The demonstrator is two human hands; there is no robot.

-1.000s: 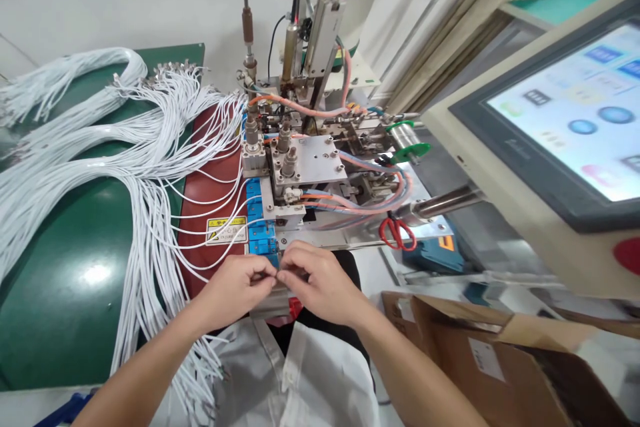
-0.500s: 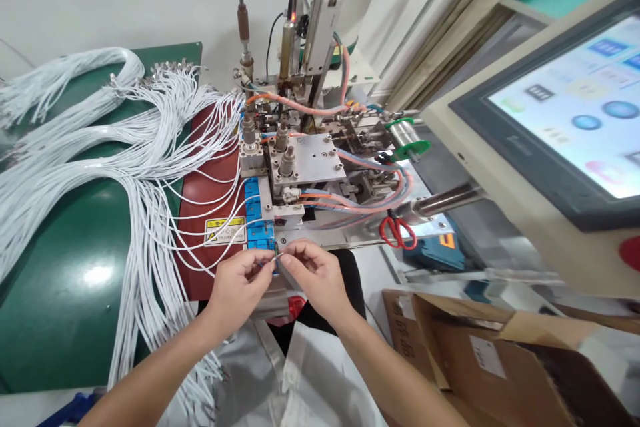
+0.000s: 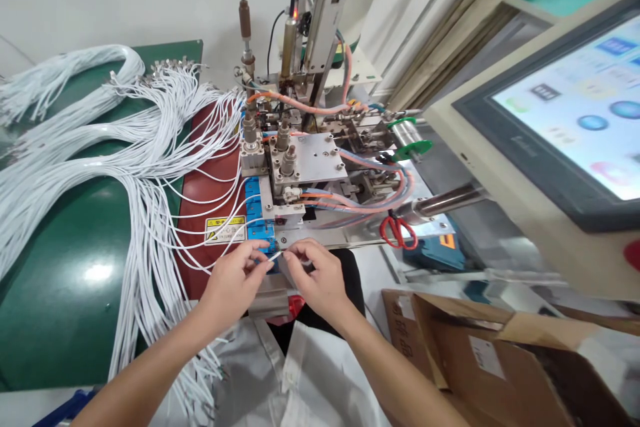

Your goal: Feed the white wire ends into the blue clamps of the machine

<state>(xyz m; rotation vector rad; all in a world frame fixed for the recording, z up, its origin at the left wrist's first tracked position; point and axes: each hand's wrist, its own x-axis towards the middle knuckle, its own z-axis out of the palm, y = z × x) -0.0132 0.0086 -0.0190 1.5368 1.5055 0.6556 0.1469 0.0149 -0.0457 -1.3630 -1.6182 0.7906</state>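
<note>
Between my hands lies the end of a thin white cable (image 3: 275, 256). My left hand (image 3: 237, 281) pinches the cable between thumb and forefinger. At the cable's tip, my right hand (image 3: 317, 277) has its thumb and forefinger closed; the tiny part between those fingertips is too small to make out. Both hands are just in front of the row of blue fixture blocks (image 3: 259, 231) at the machine's left edge. Several white cables run into those blocks from the large cable bundle (image 3: 145, 213) on the left.
A green table (image 3: 60, 320) carries the bundles, beside a red-brown plate (image 3: 200, 195) with a warning label. The machine (image 3: 310, 160) stands ahead, with a wire spool (image 3: 405, 137) and red-handled scissors (image 3: 399, 231). A touchscreen (image 3: 575, 113) and an open cardboard box (image 3: 480, 360) are at right.
My fingertips have drawn slightly apart, and the white cable end now shows between them. A small greenish piece seen at the fingertips half a second ago is hidden now.
</note>
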